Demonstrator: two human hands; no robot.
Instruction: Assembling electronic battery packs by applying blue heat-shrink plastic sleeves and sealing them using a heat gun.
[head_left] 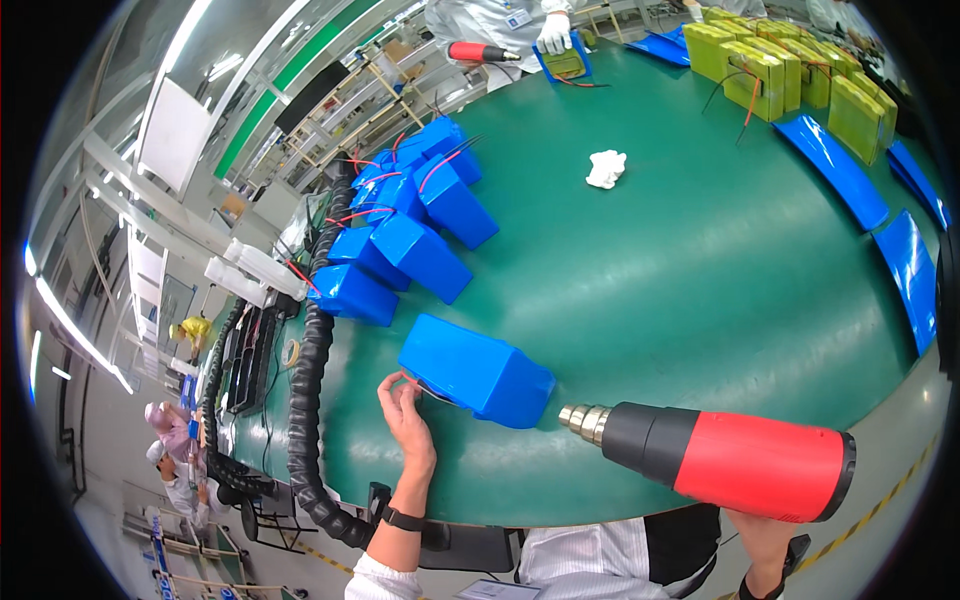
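Note:
A blue-wrapped battery pack [468,366] lies tilted above the green table just in front of me. My left hand [405,418] holds it at its left end, with bent fingers against the wire side; the fingertips are partly hidden behind it. From the lower right, my right hand [762,540] grips a red and black heat gun [750,462], whose body covers most of the fingers. The gun's metal nozzle points left at the pack's right end, a small gap away from it.
Several finished-looking blue packs [420,258] with red wires stand at the left beside a black corrugated hose [312,385]. Yellow-green battery packs [750,75] and blue sleeves [835,170] line the far right. White crumpled material [606,169] lies mid-table. Across, a co-worker's gloved hand [553,35] holds a pack near another heat gun [480,52].

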